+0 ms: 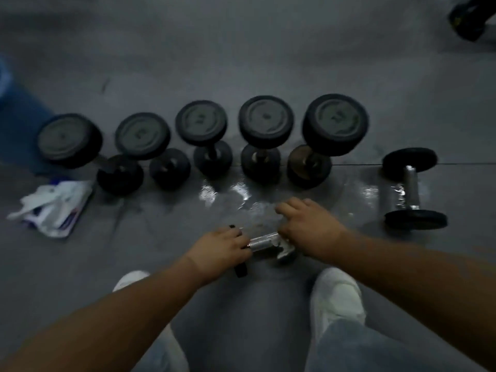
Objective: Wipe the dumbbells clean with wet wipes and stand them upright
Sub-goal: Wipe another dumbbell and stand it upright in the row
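Squatting on a grey floor (241,63), a person in white shoes (335,294) works in dim light. Wet streaks (239,191) glint on the floor just ahead of the hands. A blue shape (18,124) sits at the left edge and a dark object (469,17) in the far right corner, both too blurred to name. Five dumbbells (265,119) stand upright in a row across the middle. A sixth dumbbell (412,187) lies to their right, its handle pointing away from the person. A wipes pack (53,210) lies crumpled at the left, near the row. The dumbbell (264,241) in hand is low between the shoes and the row, its long axis running left to right. The left hand (222,248) curls round its left end. The right hand (308,232) rests over its right end with a wipe (285,252) beneath it; whether those fingers grip, I cannot tell.
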`<state>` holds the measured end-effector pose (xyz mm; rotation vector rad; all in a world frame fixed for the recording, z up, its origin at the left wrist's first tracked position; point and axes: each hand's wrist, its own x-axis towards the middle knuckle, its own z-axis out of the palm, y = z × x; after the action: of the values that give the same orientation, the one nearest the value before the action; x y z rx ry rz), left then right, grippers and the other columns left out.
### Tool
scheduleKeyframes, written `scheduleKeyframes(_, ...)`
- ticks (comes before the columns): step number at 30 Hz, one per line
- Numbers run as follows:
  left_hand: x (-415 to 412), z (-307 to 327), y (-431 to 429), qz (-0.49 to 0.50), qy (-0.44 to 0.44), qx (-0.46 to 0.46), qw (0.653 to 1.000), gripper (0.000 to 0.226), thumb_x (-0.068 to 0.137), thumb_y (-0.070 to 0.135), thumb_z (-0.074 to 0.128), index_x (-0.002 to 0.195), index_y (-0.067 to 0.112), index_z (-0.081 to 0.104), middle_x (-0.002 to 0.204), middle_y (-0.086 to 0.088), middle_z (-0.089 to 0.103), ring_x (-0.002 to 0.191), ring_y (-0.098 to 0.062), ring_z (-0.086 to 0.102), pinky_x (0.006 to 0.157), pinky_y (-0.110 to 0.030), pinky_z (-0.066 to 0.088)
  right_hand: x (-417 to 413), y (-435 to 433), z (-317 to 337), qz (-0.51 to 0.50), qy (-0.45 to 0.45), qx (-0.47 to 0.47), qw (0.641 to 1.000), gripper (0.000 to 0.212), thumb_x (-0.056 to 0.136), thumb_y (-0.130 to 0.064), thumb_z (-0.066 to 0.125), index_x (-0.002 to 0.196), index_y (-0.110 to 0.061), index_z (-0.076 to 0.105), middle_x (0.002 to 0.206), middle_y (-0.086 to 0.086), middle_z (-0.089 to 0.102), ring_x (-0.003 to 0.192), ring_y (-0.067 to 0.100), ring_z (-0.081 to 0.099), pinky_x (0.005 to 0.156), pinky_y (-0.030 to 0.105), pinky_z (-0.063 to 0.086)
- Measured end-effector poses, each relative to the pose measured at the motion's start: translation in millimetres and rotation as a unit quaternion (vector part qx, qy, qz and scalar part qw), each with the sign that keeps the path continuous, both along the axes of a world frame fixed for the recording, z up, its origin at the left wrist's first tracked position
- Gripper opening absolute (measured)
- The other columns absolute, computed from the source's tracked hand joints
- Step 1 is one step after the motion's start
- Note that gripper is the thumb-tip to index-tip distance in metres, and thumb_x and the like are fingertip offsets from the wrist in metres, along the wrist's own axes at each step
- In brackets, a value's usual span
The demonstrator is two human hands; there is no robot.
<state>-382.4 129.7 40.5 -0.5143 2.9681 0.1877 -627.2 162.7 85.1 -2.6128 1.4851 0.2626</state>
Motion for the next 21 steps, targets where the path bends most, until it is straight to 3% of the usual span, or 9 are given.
scheduleKeyframes(2,37,3,5,0.003,-0.02,-0.031,0.999,0.01,0.075,0.021,0.063,0.082,0.028,0.061,0.085,0.005,0.059,0.078,-0.019,0.057,0.066,-0.03,0.042,52,6,-5,-0.034,-0.011,0.015,0.999,0.009,0.066,-0.028,0.074,0.071,-0.022,0.07,0.091,0.005,0.056,0.088,0.029,0.058,0.062,0.034,0.043)
scheduleKeyframes(6,74,0,21,0.032,-0.007,-0.026,0.999,0.01,0.074,0.019,0.058,0.079,0.026,0.063,0.082,0.004,0.059,0.079,-0.018,0.059,0.06,-0.028,0.042,125,34,-29,-0.197,-0.058,0.148,0.967,0.02,0.094,-0.018,0.047,0.107,-0.018,0.062,0.111,0.007,0.051,0.101,0.027,0.058,0.071,0.034,0.043)
scheduleKeyframes(9,71,4,26,0.123,0.024,0.003,0.992,0.022,0.08,0.013,0.054,0.097,0.019,0.067,0.106,-0.006,0.063,0.102,-0.026,0.063,0.062,-0.029,0.052,138,62,-49,-0.294,-0.115,0.17,0.934,0.028,0.094,-0.023,0.044,0.118,-0.028,0.057,0.116,0.003,0.053,0.101,0.027,0.062,0.079,0.034,0.049)
scheduleKeyframes(10,69,6,27,0.18,0.005,0.031,0.983,0.034,0.085,0.01,0.049,0.117,0.016,0.062,0.131,-0.013,0.054,0.124,-0.029,0.054,0.075,-0.033,0.056,139,68,-50,-0.318,-0.129,0.173,0.923,0.026,0.093,-0.022,0.045,0.116,-0.028,0.056,0.113,0.003,0.053,0.099,0.028,0.062,0.08,0.035,0.05)
scheduleKeyframes(11,68,5,30,0.23,-0.048,0.071,0.969,0.05,0.089,0.007,0.05,0.138,0.014,0.046,0.153,-0.015,0.031,0.143,-0.029,0.033,0.093,-0.038,0.052,141,74,-50,-0.346,-0.156,0.17,0.909,0.021,0.091,-0.021,0.046,0.109,-0.027,0.054,0.109,0.004,0.053,0.096,0.03,0.062,0.079,0.036,0.05)
scheduleKeyframes(12,68,5,35,0.289,-0.091,0.131,0.944,0.071,0.089,0.008,0.057,0.151,0.014,0.023,0.163,-0.012,0.006,0.15,-0.028,0.014,0.105,-0.04,0.043,143,78,-49,-0.377,-0.19,0.163,0.892,0.015,0.089,-0.018,0.047,0.101,-0.026,0.052,0.103,0.005,0.053,0.092,0.03,0.061,0.077,0.036,0.05)
scheduleKeyframes(14,61,2,47,0.374,-0.096,0.2,0.9,0.114,0.078,0.025,0.078,0.156,0.015,-0.005,0.163,-0.006,-0.019,0.152,-0.026,0.003,0.112,-0.041,0.035,149,82,-45,-0.411,-0.238,0.146,0.868,0.015,0.085,-0.013,0.049,0.085,-0.027,0.043,0.093,0.005,0.052,0.084,0.029,0.058,0.072,0.036,0.047)
scheduleKeyframes(16,53,-7,57,0.428,-0.054,0.211,0.877,0.127,0.073,0.034,0.083,0.156,0.014,-0.01,0.162,-0.005,-0.023,0.151,-0.025,0.01,0.112,-0.038,0.033,155,81,-50,-0.419,-0.268,0.126,0.858,0.022,0.083,-0.01,0.053,0.078,-0.028,0.042,0.088,0.003,0.049,0.078,0.027,0.056,0.067,0.036,0.043)
scheduleKeyframes(21,52,-29,63,0.444,0.02,0.141,0.885,0.106,0.078,0.011,0.073,0.157,0.011,0.002,0.166,-0.008,-0.004,0.148,-0.025,0.022,0.117,-0.034,0.023,161,72,-68,-0.441,-0.365,0.092,0.815,0.021,0.079,-0.001,0.058,0.083,-0.021,0.062,0.088,-0.001,0.052,0.074,0.014,0.054,0.069,0.028,0.044)
